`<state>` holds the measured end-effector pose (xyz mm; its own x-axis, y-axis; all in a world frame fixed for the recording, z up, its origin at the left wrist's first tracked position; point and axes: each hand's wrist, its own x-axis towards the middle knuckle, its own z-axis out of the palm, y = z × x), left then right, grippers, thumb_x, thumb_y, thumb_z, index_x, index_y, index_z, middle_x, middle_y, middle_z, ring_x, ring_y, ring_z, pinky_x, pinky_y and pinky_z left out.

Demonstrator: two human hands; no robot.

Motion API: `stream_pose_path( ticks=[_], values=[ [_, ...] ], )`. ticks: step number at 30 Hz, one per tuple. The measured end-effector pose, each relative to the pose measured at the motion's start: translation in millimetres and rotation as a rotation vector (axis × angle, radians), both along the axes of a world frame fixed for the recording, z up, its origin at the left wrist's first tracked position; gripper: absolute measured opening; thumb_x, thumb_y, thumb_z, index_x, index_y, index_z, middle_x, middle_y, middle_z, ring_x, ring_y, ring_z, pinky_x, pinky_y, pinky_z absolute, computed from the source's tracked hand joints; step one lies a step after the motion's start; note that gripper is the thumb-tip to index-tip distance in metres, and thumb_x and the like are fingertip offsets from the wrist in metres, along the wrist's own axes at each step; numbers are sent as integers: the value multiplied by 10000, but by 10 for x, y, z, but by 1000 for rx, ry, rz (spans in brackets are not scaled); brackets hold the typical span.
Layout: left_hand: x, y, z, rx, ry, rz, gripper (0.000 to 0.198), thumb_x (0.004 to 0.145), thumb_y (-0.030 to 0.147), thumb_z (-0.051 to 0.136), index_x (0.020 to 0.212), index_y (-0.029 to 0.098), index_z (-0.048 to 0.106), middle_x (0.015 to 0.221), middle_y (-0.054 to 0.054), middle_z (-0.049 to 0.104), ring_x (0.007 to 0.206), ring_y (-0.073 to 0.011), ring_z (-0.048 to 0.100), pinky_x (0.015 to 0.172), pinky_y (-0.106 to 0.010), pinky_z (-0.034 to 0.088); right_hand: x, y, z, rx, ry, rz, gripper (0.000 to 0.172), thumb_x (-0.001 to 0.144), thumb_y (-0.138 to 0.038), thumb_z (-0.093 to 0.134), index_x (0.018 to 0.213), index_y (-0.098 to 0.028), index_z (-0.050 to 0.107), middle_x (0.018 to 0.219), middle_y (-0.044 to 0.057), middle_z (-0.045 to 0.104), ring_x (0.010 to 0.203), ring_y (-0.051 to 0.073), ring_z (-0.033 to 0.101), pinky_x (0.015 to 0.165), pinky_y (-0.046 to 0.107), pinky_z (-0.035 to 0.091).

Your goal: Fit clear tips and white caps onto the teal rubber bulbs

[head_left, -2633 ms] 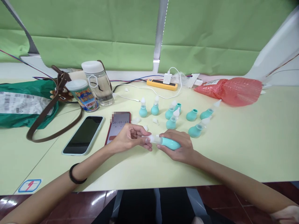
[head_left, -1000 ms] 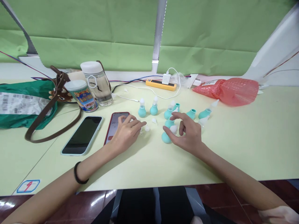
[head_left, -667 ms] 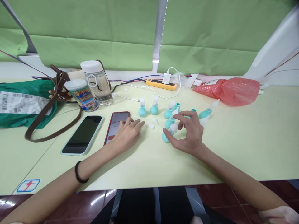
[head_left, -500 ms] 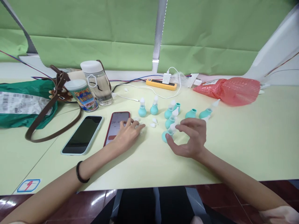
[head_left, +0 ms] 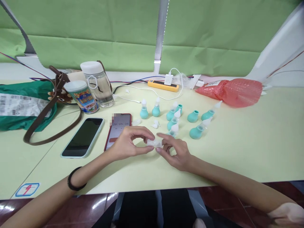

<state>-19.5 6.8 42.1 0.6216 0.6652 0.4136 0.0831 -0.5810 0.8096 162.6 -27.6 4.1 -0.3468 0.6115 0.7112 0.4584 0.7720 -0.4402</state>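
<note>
In front of me, my left hand (head_left: 128, 142) pinches a small clear plastic tube (head_left: 154, 143) between thumb and fingers. My right hand (head_left: 175, 152) closes on the tube's right end with its thumb and curled fingers, the index finger raised above it. Just beyond lie small white nozzle tips (head_left: 155, 124) and another clear piece (head_left: 136, 122). Several teal squeeze bulbs with clear necks and white tips stand or lean behind and to the right, among them one bulb (head_left: 196, 133) near my right hand. Two teal bulbs, one (head_left: 193, 116) in plain view, have bare open necks.
A red-cased phone (head_left: 120, 122) showing a timer and a second phone (head_left: 82, 137) lie at left. Behind them stand a printed cup (head_left: 83, 98) and a water bottle (head_left: 102, 85), beside a green package (head_left: 23, 104). A yellow power strip (head_left: 162, 86) and red bag (head_left: 242, 91) lie at the back.
My left hand has lifted the clear tube from beside the red-cased phone and moved right. My right hand has come away from the bulbs, toward me and left, to meet it.
</note>
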Motion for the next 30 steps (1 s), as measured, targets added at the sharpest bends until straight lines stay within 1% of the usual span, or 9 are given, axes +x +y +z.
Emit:
stream_pose_path(
  ticks=[3, 6, 8, 10, 11, 15, 20, 26, 30],
  values=[
    [-16, 26, 27, 35, -7, -15, 138, 669, 151, 614, 806, 140, 594, 797, -48, 564, 695, -133, 549, 601, -263, 471, -7, 23, 18, 13, 28, 20, 211, 756, -151, 527, 964, -155, 495, 643, 4, 578, 478, 57, 511, 455, 163, 447],
    [-62, 71, 80, 130, 104, -14, 208, 699, 168, 566, 906, 153, 570, 878, -62, 559, 785, -159, 527, 694, -318, 457, -3, 32, 27, 47, 45, -3, 173, 722, -156, 552, 890, -167, 513, 599, -10, 578, 455, 58, 503, 441, 165, 438],
    [-88, 106, 85, 301, 305, 117, 206, 742, 163, 492, 927, 168, 583, 926, -71, 551, 862, -194, 486, 766, -397, 400, 0, 33, 14, 105, 21, -3, 164, 694, -170, 568, 850, -176, 517, 553, -29, 567, 423, 54, 488, 427, 168, 422],
    [-95, 138, 41, 496, 572, 305, 174, 741, 217, 511, 865, 181, 627, 932, -91, 530, 922, -265, 427, 745, -475, 346, 3, 33, -7, 148, -34, 15, 157, 678, -180, 572, 826, -177, 522, 512, -43, 547, 408, 53, 478, 414, 168, 400],
    [-91, 149, 5, 564, 693, 345, 166, 738, 232, 520, 842, 184, 640, 957, -107, 515, 938, -296, 404, 710, -489, 333, 5, 32, -16, 161, -64, 23, 149, 675, -182, 569, 817, -176, 525, 488, -51, 530, 403, 52, 472, 409, 167, 389],
    [-54, 167, -127, 650, 928, 297, 142, 760, 196, 504, 763, 186, 646, 948, -107, 505, 926, -293, 397, 647, -431, 306, 12, 33, -30, 183, -119, 26, 116, 670, -185, 552, 784, -173, 536, 446, -63, 493, 390, 48, 448, 401, 164, 366],
    [-8, 168, -145, 622, 978, 330, 218, 793, 126, 454, 656, 146, 623, 813, -91, 570, 848, -241, 427, 636, -385, 267, -9, 46, -16, 131, -59, 34, 125, 655, -162, 565, 778, -161, 544, 466, -50, 531, 397, 49, 477, 408, 158, 389],
    [22, 164, -160, 562, 970, 341, 264, 789, 76, 437, 589, 125, 602, 674, -80, 601, 802, -233, 451, 621, -377, 259, -47, 47, -23, 12, 29, 44, 118, 638, -149, 585, 754, -140, 566, 505, -18, 581, 395, 58, 508, 408, 161, 430],
    [-3, 141, -95, 486, 758, 331, 212, 766, 80, 477, 617, 136, 617, 650, -60, 630, 763, -215, 481, 645, -390, 298, -53, 24, -38, -46, 72, 26, 113, 642, -162, 577, 753, -144, 589, 533, -8, 601, 390, 62, 516, 394, 164, 445]
  ],
)
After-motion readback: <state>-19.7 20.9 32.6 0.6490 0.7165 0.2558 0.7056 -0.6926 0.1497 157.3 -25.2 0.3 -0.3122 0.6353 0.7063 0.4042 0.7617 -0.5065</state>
